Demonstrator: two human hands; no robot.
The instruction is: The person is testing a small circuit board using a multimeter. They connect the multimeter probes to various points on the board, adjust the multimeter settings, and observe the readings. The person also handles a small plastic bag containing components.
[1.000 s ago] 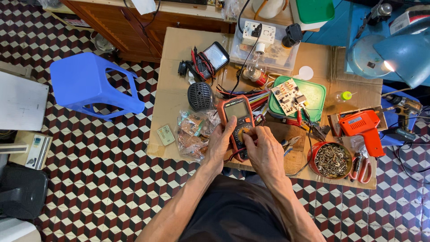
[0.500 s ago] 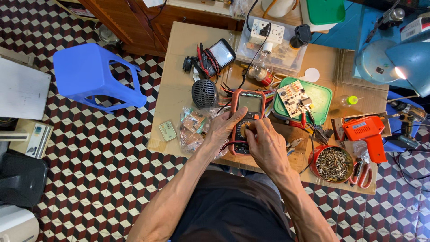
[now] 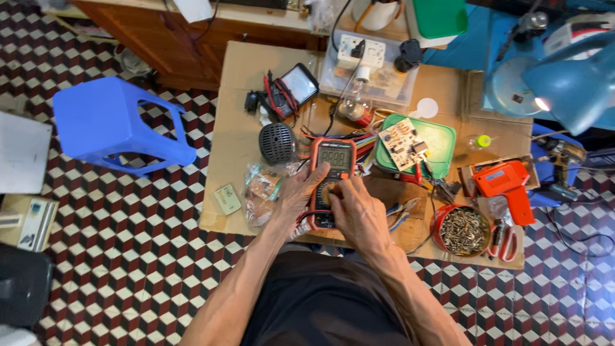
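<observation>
The multimeter (image 3: 333,173) lies near the tabletop's (image 3: 243,96) front edge, display lit. The left hand (image 3: 296,195) grips its side; the right hand (image 3: 359,208) pinches its dial. Setting looks underway; the circuit board (image 3: 402,142) on the green tray (image 3: 442,144) sits untouched.

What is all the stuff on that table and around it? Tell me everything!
multimeter: 1, orange and black, table centre, under both hands
speaker: 1, black, round, left of multimeter
circuit board: 1, pale, on green tray
bowl of screws: 1, red, table right
glue gun: 1, orange, right edge
light bulb: 1, clear, behind multimeter
lamp: 1, blue, lit, far right
stool: 1, blue, on checked floor, left
left hand: grips multimeter's side
right hand: fingers on its dial
</observation>
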